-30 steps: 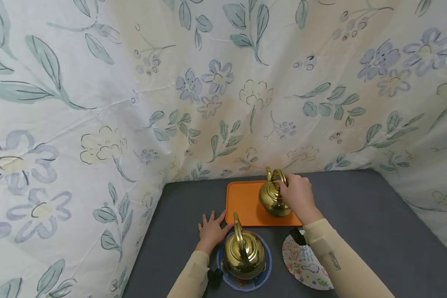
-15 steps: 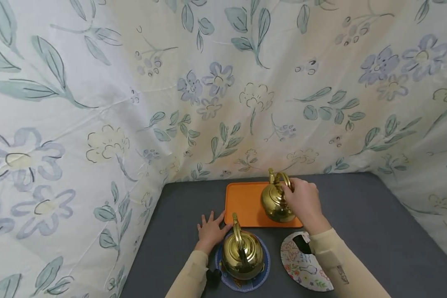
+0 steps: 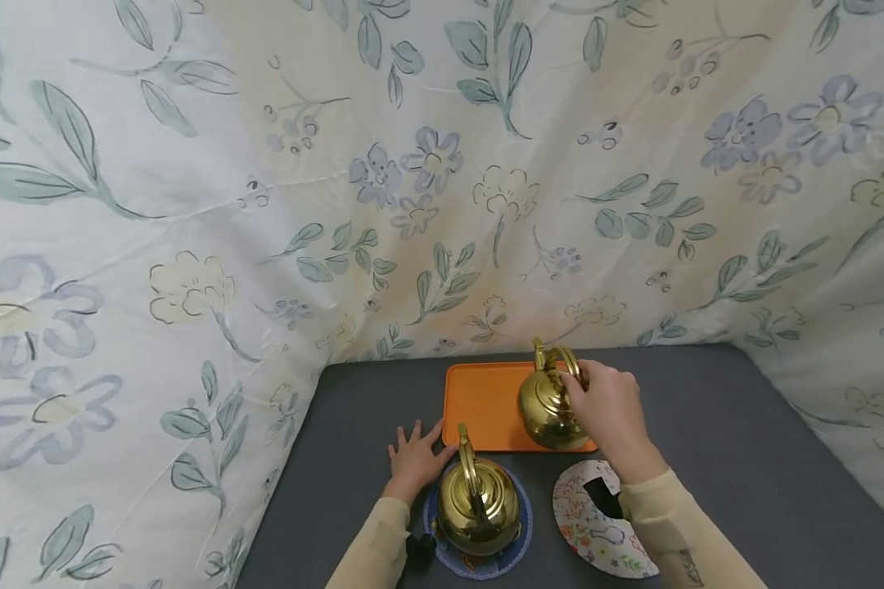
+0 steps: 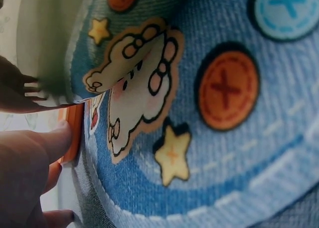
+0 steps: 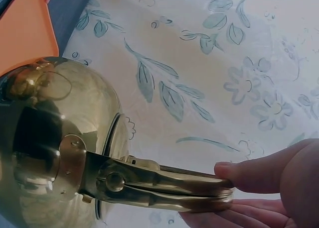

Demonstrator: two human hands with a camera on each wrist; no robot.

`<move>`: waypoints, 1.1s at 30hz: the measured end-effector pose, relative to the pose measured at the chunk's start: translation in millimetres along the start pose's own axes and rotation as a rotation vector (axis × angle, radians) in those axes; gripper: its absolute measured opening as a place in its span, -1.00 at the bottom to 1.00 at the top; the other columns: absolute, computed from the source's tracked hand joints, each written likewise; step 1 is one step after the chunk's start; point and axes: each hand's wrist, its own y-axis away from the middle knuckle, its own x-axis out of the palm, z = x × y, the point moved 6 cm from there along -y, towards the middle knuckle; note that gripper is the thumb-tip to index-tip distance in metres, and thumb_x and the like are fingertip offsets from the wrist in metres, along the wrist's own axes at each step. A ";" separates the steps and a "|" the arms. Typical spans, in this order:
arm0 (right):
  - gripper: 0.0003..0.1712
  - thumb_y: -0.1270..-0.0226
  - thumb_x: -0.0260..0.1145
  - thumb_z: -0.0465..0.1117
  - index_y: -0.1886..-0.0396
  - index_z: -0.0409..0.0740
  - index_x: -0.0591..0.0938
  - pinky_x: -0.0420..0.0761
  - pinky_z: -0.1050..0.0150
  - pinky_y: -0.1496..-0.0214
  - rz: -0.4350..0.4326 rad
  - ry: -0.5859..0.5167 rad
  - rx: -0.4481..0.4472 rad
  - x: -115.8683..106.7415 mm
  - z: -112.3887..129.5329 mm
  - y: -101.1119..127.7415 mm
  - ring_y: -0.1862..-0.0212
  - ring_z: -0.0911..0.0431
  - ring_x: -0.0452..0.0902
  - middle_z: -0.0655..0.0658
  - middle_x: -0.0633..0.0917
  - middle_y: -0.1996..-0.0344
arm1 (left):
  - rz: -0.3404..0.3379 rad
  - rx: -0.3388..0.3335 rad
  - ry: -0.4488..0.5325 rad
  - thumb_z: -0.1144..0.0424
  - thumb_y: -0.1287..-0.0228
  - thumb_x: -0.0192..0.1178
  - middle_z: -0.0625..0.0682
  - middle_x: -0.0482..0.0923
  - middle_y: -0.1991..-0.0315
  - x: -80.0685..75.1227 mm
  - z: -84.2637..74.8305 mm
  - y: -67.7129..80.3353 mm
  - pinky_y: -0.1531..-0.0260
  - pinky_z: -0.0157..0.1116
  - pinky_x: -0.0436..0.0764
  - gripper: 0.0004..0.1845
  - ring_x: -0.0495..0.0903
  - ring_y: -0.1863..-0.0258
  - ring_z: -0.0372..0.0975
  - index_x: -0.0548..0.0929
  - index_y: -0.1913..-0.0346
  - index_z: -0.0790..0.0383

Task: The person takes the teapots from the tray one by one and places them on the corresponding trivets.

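Observation:
A brass kettle (image 3: 547, 407) hangs over the right end of an orange tray (image 3: 482, 405). My right hand (image 3: 608, 409) grips its handle (image 5: 164, 188), thumb on top. A second brass kettle (image 3: 479, 505) stands on a round blue mat (image 3: 517, 540) at the table's front. My left hand (image 3: 414, 458) lies flat on the grey table (image 3: 707, 458), fingers spread, its thumb against the tray's near left corner. In the left wrist view the blue mat (image 4: 209, 113) with its cartoon print fills the frame, beside the tray's edge (image 4: 76, 131).
A white floral mat (image 3: 589, 532) lies at the front right, partly under my right forearm. Flower-printed cloth (image 3: 412, 180) closes in the table at the back and both sides. Bare grey table surface stretches to the right of the tray.
The right hand has carried the tray-side kettle a little to the right and towards me, to the tray's right end. The left hand has stayed put.

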 end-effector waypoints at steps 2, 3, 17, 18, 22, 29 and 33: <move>-0.73 -0.33 0.40 -0.28 0.13 -0.45 0.74 0.66 -0.11 0.38 -0.003 -0.002 -0.003 -1.9 0.6 2.7 0.51 -0.16 0.67 -0.32 0.77 0.45 | -0.005 0.002 -0.003 -0.29 -0.39 0.13 0.29 0.15 -0.55 0.1 0.9 -0.1 -0.34 0.45 0.05 -0.29 -0.05 -0.51 0.43 0.35 -0.53 -0.17; -0.73 -0.33 0.40 -0.28 0.12 -0.45 0.74 0.66 -0.11 0.38 -0.005 -0.002 -0.006 -3.0 1.0 4.1 0.51 -0.16 0.67 -0.33 0.78 0.44 | -0.007 0.001 -0.005 -0.29 -0.39 0.13 0.29 0.15 -0.55 0.2 1.2 -0.1 -0.34 0.45 0.06 -0.29 -0.05 -0.51 0.43 0.35 -0.53 -0.17; -0.73 -0.29 0.43 -0.30 0.13 -0.46 0.73 0.62 0.03 0.49 -0.022 -0.001 -0.013 -12.4 -4.0 27.6 0.62 0.01 0.60 -0.31 0.78 0.44 | 0.003 0.003 -0.010 -0.29 -0.38 0.15 0.29 0.16 -0.55 4.5 3.0 0.9 -0.34 0.45 0.05 -0.29 -0.04 -0.51 0.43 0.35 -0.53 -0.19; -0.73 -0.29 0.43 -0.30 0.13 -0.45 0.73 0.61 0.06 0.51 -0.021 0.000 -0.013 -12.4 -4.4 29.3 0.63 0.04 0.58 -0.30 0.78 0.44 | 0.004 0.003 -0.012 -0.29 -0.38 0.15 0.29 0.16 -0.55 5.0 2.9 1.3 -0.34 0.45 0.06 -0.29 -0.04 -0.51 0.43 0.35 -0.53 -0.19; -0.74 -0.27 0.45 -0.30 0.14 -0.44 0.74 0.52 0.18 0.57 -0.029 0.001 -0.019 -13.4 -4.4 34.6 0.68 0.14 0.49 -0.27 0.78 0.46 | 0.004 0.006 -0.007 -0.29 -0.38 0.14 0.30 0.16 -0.55 5.7 2.1 2.0 -0.33 0.45 0.06 -0.29 -0.04 -0.51 0.43 0.35 -0.53 -0.19; -0.71 -0.25 0.47 -0.31 0.11 -0.45 0.73 0.56 0.19 0.58 -0.044 -0.008 -0.022 -18.4 -1.7 40.7 0.65 0.13 0.55 -0.28 0.79 0.43 | -0.002 0.016 0.021 -0.25 -0.40 0.15 0.32 0.15 -0.55 0.8 -1.2 1.8 -0.33 0.47 0.04 -0.31 -0.05 -0.51 0.45 0.36 -0.52 -0.16; -0.68 -0.25 0.47 -0.30 0.07 -0.46 0.73 0.59 0.17 0.57 -0.034 -0.016 -0.010 -20.7 -0.1 44.2 0.63 0.11 0.58 -0.29 0.80 0.40 | -0.006 0.018 0.008 -0.25 -0.40 0.14 0.32 0.15 -0.55 -1.8 -2.2 2.2 -0.33 0.47 0.05 -0.31 -0.05 -0.51 0.45 0.36 -0.52 -0.16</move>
